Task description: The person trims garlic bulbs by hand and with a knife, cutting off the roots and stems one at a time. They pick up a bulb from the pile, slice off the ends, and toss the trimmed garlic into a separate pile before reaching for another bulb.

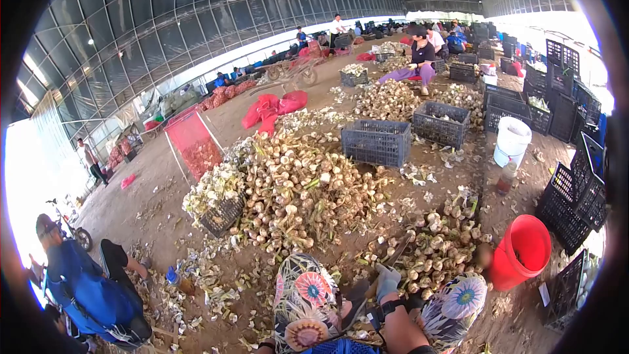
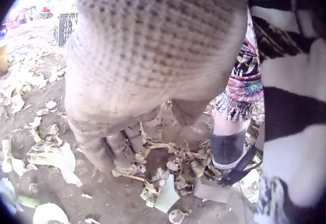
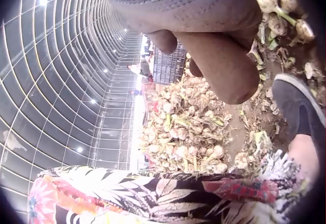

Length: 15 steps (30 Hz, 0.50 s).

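My right hand point(image 1: 388, 282), in a grey glove with brown palm coating, hovers between my knees by a pile of garlic bulbs point(image 1: 436, 249). In the right wrist view its fingers point(image 3: 219, 71) hang loosely, and nothing shows between them. My left hand point(image 2: 153, 66), in a dirty textured glove, hangs low over ground strewn with garlic leaves and peel point(image 2: 56, 158). Its fingers bend loosely downward, and litter shows between them and the thumb. In the head view this hand falls below the frame. A larger garlic heap point(image 1: 295, 190) lies ahead.
To the right stand a red bucket point(image 1: 521, 252), a white bucket point(image 1: 512, 141) and stacked black crates point(image 1: 573, 190). Dark crates point(image 1: 377, 143) sit behind the heap. A person in blue point(image 1: 92, 288) sits at the left; another person point(image 1: 422, 59) sits farther ahead.
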Each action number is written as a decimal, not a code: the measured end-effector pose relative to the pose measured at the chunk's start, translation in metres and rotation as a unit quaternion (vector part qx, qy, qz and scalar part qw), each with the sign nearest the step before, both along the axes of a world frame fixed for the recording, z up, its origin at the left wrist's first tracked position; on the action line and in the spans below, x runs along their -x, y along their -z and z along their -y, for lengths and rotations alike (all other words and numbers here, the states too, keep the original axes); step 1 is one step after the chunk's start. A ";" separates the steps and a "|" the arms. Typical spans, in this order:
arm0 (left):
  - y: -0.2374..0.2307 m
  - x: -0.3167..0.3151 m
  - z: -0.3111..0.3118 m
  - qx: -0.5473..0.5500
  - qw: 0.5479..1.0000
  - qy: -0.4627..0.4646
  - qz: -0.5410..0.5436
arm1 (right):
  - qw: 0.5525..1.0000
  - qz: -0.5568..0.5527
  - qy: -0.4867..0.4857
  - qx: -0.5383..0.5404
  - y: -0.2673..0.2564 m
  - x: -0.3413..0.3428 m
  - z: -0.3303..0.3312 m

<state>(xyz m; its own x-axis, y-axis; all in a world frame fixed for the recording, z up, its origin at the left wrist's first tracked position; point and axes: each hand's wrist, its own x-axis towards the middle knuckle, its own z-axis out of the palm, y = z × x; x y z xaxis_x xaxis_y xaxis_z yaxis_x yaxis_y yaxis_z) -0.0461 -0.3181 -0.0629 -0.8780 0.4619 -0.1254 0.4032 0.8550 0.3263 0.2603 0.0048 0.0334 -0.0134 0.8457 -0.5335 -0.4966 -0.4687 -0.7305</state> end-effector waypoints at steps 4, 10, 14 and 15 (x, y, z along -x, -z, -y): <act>0.018 -0.020 0.031 0.028 0.999 -0.025 -0.004 | 1.000 0.004 -0.018 -0.016 0.008 0.005 -0.001; 0.069 -0.043 0.075 0.055 0.997 -0.058 -0.007 | 0.997 0.038 -0.073 -0.013 0.017 0.009 0.006; 0.081 -0.037 0.054 0.073 0.989 0.026 -0.129 | 0.997 -0.007 -0.080 0.004 0.001 0.017 0.008; 0.097 -0.046 0.069 0.076 0.990 0.018 -0.119 | 0.996 0.005 -0.084 0.010 0.016 0.018 0.006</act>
